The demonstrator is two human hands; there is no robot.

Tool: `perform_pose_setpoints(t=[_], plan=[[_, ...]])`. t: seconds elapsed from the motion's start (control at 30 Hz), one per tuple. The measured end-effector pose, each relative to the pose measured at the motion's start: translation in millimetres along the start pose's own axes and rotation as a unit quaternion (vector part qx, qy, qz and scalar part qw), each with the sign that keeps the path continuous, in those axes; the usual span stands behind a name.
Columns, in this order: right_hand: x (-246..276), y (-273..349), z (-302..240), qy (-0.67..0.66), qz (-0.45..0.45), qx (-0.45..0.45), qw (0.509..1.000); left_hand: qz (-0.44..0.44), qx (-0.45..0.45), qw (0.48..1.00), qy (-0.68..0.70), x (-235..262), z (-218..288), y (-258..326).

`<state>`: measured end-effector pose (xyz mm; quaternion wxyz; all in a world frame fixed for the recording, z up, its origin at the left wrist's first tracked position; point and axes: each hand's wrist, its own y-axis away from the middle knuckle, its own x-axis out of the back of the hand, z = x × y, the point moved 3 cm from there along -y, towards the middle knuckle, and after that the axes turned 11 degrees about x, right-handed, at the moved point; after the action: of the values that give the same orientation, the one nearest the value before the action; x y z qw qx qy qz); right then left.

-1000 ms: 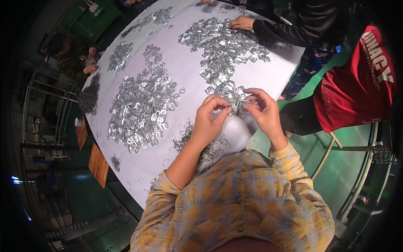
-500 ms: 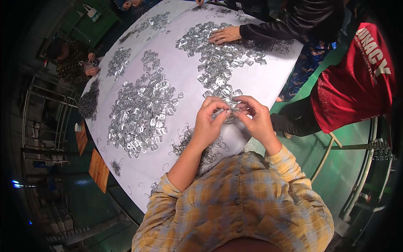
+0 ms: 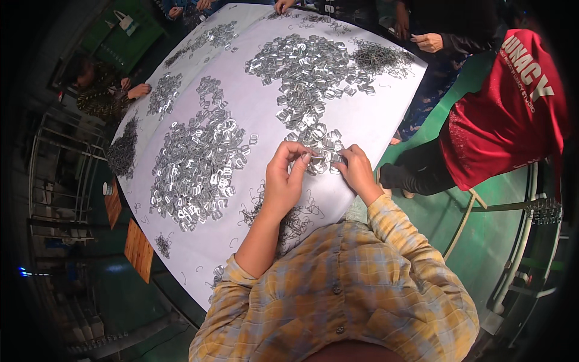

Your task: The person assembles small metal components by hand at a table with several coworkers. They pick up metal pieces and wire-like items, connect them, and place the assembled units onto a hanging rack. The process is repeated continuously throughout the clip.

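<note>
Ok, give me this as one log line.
left hand: curled, contents unclear; right hand: at silver rectangular metal buckles; white tabletop: dark curved wire hooks

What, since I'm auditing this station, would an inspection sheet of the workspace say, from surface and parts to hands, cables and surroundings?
Surface: white-covered table, pale, with metal pieces spread over it.
Job's things: silver buckles in several heaps; dark wire hooks tangled near the person's body.
Clutter: small clump of hooks by the table's left edge, with strays about.
Grippers: left hand has thumb and forefinger close together, grip unclear; right hand is at the nearest buckles, grip unclear.
Cables: nothing seen for certain.
Surroundings: co-workers around the table; person in red at right; green floor; wooden board at left.
</note>
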<state>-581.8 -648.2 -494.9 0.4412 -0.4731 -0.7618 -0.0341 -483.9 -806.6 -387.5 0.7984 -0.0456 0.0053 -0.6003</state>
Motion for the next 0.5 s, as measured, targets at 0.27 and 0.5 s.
perform_pose_setpoints(t=[0.27,0.5], plan=[[14,-16,6,-0.256,0.031,-0.173,0.950,0.014,0.018,0.999,-0.028,5,-14,5],[50,-27,-47,-0.602,0.025,-0.161,0.782,0.003,0.040,0.997,-0.061,-6,-14,5]])
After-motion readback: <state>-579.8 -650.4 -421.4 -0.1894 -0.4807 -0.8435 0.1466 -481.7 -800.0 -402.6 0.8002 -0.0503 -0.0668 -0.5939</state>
